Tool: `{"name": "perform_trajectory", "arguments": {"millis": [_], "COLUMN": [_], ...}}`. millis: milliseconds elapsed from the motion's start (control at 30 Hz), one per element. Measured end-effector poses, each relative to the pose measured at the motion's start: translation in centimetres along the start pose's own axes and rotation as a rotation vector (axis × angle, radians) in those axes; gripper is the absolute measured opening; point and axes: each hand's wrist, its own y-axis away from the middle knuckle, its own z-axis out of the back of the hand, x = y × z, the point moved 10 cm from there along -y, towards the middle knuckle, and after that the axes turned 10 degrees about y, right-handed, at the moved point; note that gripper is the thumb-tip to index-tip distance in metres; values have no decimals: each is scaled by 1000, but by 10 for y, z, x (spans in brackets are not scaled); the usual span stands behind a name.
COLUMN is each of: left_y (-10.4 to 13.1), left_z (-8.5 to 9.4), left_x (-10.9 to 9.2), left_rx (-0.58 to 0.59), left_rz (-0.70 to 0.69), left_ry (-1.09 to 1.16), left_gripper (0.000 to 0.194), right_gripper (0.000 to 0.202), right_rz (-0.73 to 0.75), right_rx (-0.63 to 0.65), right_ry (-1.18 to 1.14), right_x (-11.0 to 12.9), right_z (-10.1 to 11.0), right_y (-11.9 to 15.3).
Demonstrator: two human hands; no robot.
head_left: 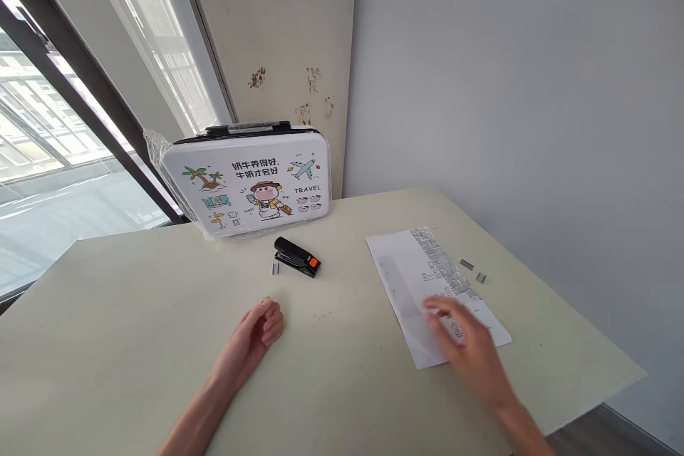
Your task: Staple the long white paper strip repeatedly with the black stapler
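Note:
My left hand [259, 328] rests on the table with its fingers curled in, nothing visible in them. Over the lower part of a white paper [398, 299], my right hand [467, 345] is slightly blurred, thumb and fingers apart, holding nothing. Rows of silvery staple strips [443, 263] lie along the paper's right side. Beyond my left hand is a black stapler [297, 257] with an orange-red patch, and a small staple piece [276, 268] lies beside it. Two more short staple pieces, one farther [467, 264] and one nearer [482, 277], are right of the paper.
A white case [246, 189] with cartoon prints and a black handle, partly wrapped in clear plastic, stands at the back left of the pale table [331, 385]. A window is on the left, a wall behind and to the right. The table's right edge slants toward the front.

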Motion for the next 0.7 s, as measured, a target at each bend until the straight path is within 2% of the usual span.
{"name": "perform_trajectory", "arguments": {"millis": [67, 133, 233, 300, 367, 500, 700], "left_y": [5, 11, 20, 24, 25, 22, 22], "left_z": [10, 19, 30, 34, 34, 34, 45], "left_x": [-12, -21, -30, -33, -32, -31, -28], "left_rx": [7, 13, -34, -91, -129, -147, -221], "left_rz": [-38, -52, -73, -88, -91, -98, -83], "left_ry": [-68, -122, -173, -180, -171, -78, 124], "left_gripper": [48, 51, 53, 53, 54, 57, 47], "right_gripper": [23, 23, 21, 21, 23, 27, 29], "right_rz": [-5, 57, 219, 243, 182, 125, 131], "right_rx": [213, 398, 447, 429, 430, 433, 407], "right_ry": [-179, -295, -282, -248, -243, -250, -226], "right_x": [37, 71, 99, 99, 90, 83, 85], "right_z": [-38, -71, -90, -94, -95, -95, -93], "right_y": [27, 52, 71, 74, 72, 71, 72]}}
